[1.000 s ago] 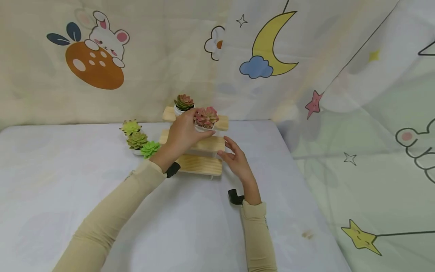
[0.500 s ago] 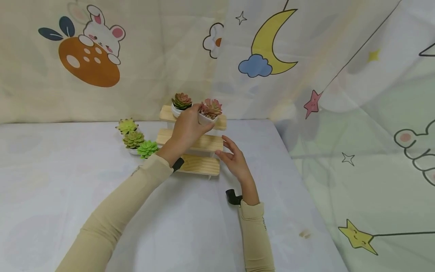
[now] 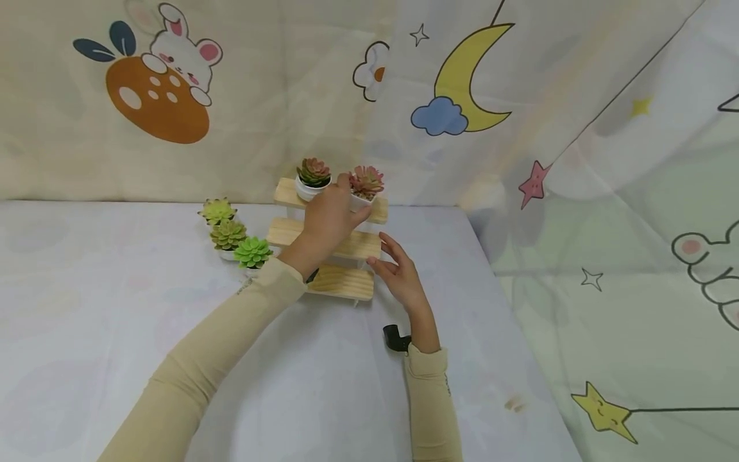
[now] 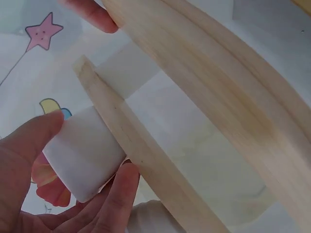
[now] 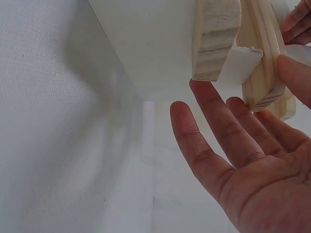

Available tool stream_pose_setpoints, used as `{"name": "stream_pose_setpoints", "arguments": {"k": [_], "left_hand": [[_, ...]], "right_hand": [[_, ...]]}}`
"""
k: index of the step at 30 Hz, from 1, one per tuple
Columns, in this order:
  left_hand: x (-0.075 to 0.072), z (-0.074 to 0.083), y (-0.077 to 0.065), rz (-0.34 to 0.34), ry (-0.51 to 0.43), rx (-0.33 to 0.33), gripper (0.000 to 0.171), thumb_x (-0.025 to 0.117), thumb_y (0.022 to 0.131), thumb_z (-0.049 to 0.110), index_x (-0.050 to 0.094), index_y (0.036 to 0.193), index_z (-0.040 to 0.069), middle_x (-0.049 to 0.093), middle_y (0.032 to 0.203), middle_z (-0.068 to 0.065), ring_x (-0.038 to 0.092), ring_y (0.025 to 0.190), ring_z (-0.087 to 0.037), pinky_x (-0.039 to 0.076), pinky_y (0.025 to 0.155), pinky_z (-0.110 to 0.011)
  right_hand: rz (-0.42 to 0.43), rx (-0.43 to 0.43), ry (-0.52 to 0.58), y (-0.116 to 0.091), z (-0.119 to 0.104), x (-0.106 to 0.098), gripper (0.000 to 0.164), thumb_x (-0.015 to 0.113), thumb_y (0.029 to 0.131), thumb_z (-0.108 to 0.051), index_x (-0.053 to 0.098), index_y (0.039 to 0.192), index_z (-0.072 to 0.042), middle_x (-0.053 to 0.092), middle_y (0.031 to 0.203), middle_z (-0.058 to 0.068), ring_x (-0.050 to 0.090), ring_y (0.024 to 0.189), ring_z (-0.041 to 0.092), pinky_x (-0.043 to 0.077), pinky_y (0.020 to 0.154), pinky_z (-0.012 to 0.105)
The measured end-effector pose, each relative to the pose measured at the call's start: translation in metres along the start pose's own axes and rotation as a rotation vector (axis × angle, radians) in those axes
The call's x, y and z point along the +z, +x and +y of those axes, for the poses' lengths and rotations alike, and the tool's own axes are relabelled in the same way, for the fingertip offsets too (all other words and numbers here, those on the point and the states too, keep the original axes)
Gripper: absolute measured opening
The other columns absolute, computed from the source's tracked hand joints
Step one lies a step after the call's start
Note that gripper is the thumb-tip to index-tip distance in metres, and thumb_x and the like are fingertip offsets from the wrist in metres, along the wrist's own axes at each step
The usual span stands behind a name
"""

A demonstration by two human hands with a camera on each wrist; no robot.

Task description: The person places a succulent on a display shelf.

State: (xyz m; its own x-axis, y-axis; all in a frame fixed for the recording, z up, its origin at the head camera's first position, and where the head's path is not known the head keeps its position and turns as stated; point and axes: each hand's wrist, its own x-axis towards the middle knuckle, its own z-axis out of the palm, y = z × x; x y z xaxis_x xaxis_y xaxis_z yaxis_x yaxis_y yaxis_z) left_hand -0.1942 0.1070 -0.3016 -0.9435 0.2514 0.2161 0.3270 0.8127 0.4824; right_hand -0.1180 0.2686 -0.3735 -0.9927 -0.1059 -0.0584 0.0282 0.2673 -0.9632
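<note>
My left hand [image 3: 325, 221] grips a small white pot [image 4: 83, 151] with a pink succulent [image 3: 367, 181]. In the left wrist view, the pot's base is against the top board [image 4: 124, 119] of a three-tier wooden stand [image 3: 360, 245]. A green-and-red succulent [image 3: 314, 172] in a round white pot stands left of it on the same board. At the stand's right side, my right hand [image 3: 402, 279] touches the ends of the boards; its fingers [image 5: 228, 131] are nearly straight and its thumb rests against a board edge.
Left of the stand, three green potted succulents [image 3: 229, 235] sit close together on the white table [image 3: 323, 385]. A printed cloth [image 3: 248, 96] hangs behind. Each wrist wears a black mount [image 3: 396, 338].
My left hand has moved the pink succulent right and back along the top board, and its pot has gone from tilted to nearly upright. My right hand stays at the stand's end.
</note>
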Motion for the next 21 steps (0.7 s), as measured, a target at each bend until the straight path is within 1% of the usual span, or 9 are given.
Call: {"name": "stream_pose_setpoints", "arguments": {"k": [3,6,8,10,12,14,16,18,21], "left_hand": [[0.000,-0.002,-0.005,0.028,-0.002,0.025,0.078,0.069,0.081,0.043,0.035,0.133,-0.005,0.065,0.084,-0.019,0.065,0.065,-0.028,0.054,0.055,-0.037],[-0.001,-0.007,-0.012,0.038,-0.027,0.059,0.085,0.071,0.079,0.043,0.027,0.138,-0.001,0.064,0.081,-0.017,0.064,0.063,-0.028,0.053,0.054,-0.036],[-0.003,-0.011,-0.020,0.025,-0.057,0.075,0.090,0.072,0.079,0.041,0.021,0.141,0.001,0.063,0.084,-0.018,0.064,0.065,-0.029,0.053,0.056,-0.037],[-0.006,-0.015,-0.030,0.009,-0.085,0.079,0.093,0.072,0.079,0.041,0.017,0.144,0.005,0.063,0.091,-0.019,0.064,0.067,-0.030,0.052,0.057,-0.038],[-0.009,-0.019,-0.041,0.004,-0.085,0.087,0.093,0.072,0.079,0.042,0.016,0.145,0.008,0.063,0.096,-0.020,0.064,0.069,-0.031,0.052,0.058,-0.039],[-0.012,-0.024,-0.052,0.018,-0.082,0.101,0.091,0.072,0.078,0.042,0.019,0.145,0.010,0.063,0.104,-0.019,0.065,0.073,-0.030,0.053,0.059,-0.039],[-0.015,-0.030,-0.063,0.053,-0.066,0.136,0.087,0.072,0.078,0.043,0.024,0.144,0.012,0.064,0.103,-0.016,0.065,0.073,-0.027,0.052,0.056,-0.038],[-0.017,-0.037,-0.073,0.101,-0.067,0.171,0.082,0.073,0.077,0.042,0.032,0.141,0.012,0.065,0.106,-0.014,0.065,0.080,-0.025,0.052,0.056,-0.037],[-0.021,-0.050,-0.086,0.174,-0.066,0.209,0.078,0.076,0.074,0.043,0.040,0.137,0.013,0.065,0.106,-0.011,0.065,0.084,-0.023,0.050,0.052,-0.034]], "right_hand": [[0.004,-0.004,0.002,0.000,0.001,0.000,0.060,0.058,0.092,-0.017,0.031,0.145,-0.019,0.033,0.147,0.014,0.055,0.117,0.032,0.045,0.098,0.043],[0.004,-0.014,0.002,0.000,0.002,0.000,0.060,0.058,0.092,-0.016,0.030,0.145,-0.017,0.033,0.147,0.015,0.054,0.117,0.033,0.045,0.097,0.043],[0.003,-0.015,0.007,0.000,0.002,0.000,0.060,0.058,0.092,-0.016,0.030,0.145,-0.017,0.032,0.147,0.014,0.054,0.118,0.033,0.045,0.097,0.043],[0.003,-0.015,0.006,0.000,0.002,0.001,0.061,0.058,0.092,-0.016,0.030,0.146,-0.016,0.031,0.147,0.015,0.053,0.118,0.034,0.045,0.097,0.043],[0.003,-0.013,0.002,0.000,0.002,0.002,0.061,0.058,0.092,-0.016,0.030,0.145,-0.016,0.030,0.148,0.015,0.053,0.118,0.034,0.045,0.097,0.043],[-0.004,-0.012,-0.001,-0.001,0.002,0.002,0.061,0.058,0.092,-0.016,0.029,0.146,-0.016,0.029,0.148,0.016,0.054,0.118,0.035,0.045,0.097,0.043],[-0.005,-0.013,-0.006,-0.001,0.001,0.002,0.061,0.058,0.092,-0.017,0.029,0.146,-0.017,0.029,0.148,0.016,0.054,0.118,0.035,0.045,0.097,0.043],[-0.006,-0.014,-0.004,-0.001,0.001,0.002,0.061,0.058,0.093,-0.017,0.029,0.146,-0.018,0.028,0.148,0.017,0.053,0.118,0.035,0.044,0.097,0.044],[-0.007,-0.010,-0.005,-0.001,0.001,0.001,0.061,0.057,0.093,-0.017,0.029,0.146,-0.019,0.028,0.149,0.016,0.053,0.119,0.034,0.044,0.098,0.045]]}}
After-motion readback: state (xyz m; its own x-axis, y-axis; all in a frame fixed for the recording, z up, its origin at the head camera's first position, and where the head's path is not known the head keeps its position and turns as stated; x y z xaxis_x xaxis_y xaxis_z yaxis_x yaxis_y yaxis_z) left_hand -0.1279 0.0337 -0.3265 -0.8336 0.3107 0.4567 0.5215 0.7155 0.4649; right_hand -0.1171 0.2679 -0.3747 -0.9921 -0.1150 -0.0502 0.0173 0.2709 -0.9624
